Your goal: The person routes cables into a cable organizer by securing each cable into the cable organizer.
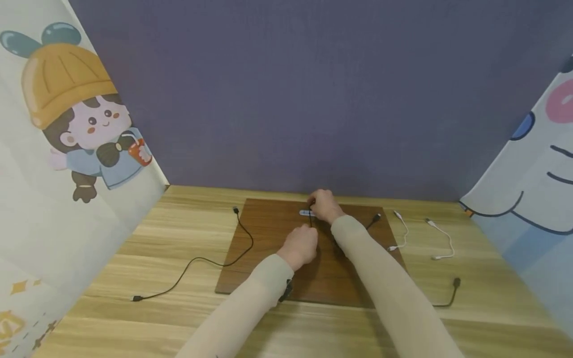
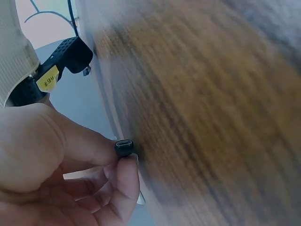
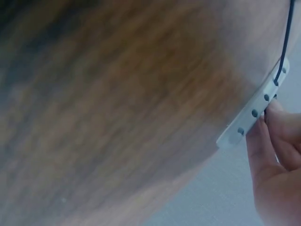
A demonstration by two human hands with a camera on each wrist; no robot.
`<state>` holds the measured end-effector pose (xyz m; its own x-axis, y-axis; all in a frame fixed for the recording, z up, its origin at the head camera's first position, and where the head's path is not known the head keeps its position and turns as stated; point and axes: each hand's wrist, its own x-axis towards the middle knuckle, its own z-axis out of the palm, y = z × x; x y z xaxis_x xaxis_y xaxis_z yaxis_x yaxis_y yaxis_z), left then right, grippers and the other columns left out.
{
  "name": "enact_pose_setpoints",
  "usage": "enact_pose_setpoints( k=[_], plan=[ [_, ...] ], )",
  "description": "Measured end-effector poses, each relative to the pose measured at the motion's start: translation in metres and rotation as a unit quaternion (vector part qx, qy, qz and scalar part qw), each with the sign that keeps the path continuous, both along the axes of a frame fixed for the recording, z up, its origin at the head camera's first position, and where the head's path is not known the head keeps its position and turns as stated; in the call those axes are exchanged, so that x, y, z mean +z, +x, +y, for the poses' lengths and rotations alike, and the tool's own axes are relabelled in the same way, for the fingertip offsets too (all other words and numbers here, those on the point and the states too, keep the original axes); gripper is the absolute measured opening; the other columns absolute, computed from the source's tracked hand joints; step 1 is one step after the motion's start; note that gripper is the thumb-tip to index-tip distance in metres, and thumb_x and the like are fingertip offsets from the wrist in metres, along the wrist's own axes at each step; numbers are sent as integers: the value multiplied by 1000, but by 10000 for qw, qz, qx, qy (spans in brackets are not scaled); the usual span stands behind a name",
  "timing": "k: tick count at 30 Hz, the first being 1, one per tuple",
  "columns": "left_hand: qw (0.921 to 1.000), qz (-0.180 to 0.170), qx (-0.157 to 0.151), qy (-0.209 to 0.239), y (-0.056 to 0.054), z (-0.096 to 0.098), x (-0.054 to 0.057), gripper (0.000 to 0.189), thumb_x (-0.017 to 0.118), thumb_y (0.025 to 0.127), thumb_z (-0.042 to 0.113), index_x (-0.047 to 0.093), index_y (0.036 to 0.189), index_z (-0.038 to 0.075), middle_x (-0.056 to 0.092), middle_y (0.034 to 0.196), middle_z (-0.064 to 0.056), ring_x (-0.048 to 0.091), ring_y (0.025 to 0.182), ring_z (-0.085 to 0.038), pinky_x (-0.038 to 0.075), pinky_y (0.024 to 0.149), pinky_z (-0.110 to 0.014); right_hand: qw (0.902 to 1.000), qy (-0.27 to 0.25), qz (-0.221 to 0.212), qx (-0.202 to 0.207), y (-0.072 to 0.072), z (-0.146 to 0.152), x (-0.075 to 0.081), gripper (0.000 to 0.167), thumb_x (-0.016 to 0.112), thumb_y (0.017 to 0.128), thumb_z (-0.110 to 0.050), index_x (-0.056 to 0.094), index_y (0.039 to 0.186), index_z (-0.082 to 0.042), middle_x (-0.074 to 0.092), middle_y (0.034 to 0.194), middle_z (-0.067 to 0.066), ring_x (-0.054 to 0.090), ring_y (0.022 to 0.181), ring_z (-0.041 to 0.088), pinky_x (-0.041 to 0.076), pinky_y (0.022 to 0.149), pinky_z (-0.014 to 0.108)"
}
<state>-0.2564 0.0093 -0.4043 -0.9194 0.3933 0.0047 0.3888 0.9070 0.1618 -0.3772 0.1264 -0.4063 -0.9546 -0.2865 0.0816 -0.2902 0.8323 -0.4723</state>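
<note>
Between thumb and fingertips, my left hand pinches the small black USB plug of a cable, its metal-rimmed opening facing the camera. A white strip with a row of holes lies near the far edge of the brown wooden board. A thin black cable runs into one of its holes. At the far side of the strip, my right hand pinches a dark bit of this cable, mostly hidden by its fingers. In the head view the cable stretches between both hands.
A long black cable curves across the board's left edge. Another black plug lies right of the right forearm. Two short white cables and a black cable end are at the right. A dark wall stands behind.
</note>
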Motion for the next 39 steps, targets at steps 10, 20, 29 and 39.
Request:
enact_pose_setpoints(
  k=[10, 20, 29, 39],
  plan=[
    [9998, -66, -90, 172, 3, -6, 1, 13, 71, 87, 4, 71, 99, 1, 66, 101, -14, 66, 95, -28, 56, 84, -40, 9999, -104, -77, -114, 2, -4, 1, 29, 65, 98, -5, 69, 126, -1, 68, 124, 16, 61, 119, 35, 53, 97, 45],
    [9982, -454, 34, 390, 7, -11, 9, 5, 70, 84, 0, 68, 86, 4, 67, 97, -11, 59, 74, -19, 53, 67, -32, 9987, 473, 26, 180, 3, -11, 5, 26, 61, 98, 0, 72, 121, -1, 68, 124, 18, 60, 121, 36, 53, 96, 43],
    [9948, -790, 80, 642, 9, -22, 13, 9, 67, 85, -4, 65, 87, 4, 59, 77, -5, 50, 58, -15, 45, 50, -27, 9978, 657, -64, 79, 4, -7, 2, 31, 64, 98, -3, 67, 129, -1, 66, 128, 19, 62, 118, 35, 55, 92, 42],
    [9937, -616, 85, 937, -1, -42, 18, 16, 61, 89, 0, 62, 75, 9, 57, 70, -2, 49, 57, -14, 44, 52, -31, 9969, 768, 47, 174, 10, -1, 3, 40, 64, 94, 3, 63, 134, 1, 65, 131, 19, 59, 123, 36, 51, 100, 44]
  ],
)
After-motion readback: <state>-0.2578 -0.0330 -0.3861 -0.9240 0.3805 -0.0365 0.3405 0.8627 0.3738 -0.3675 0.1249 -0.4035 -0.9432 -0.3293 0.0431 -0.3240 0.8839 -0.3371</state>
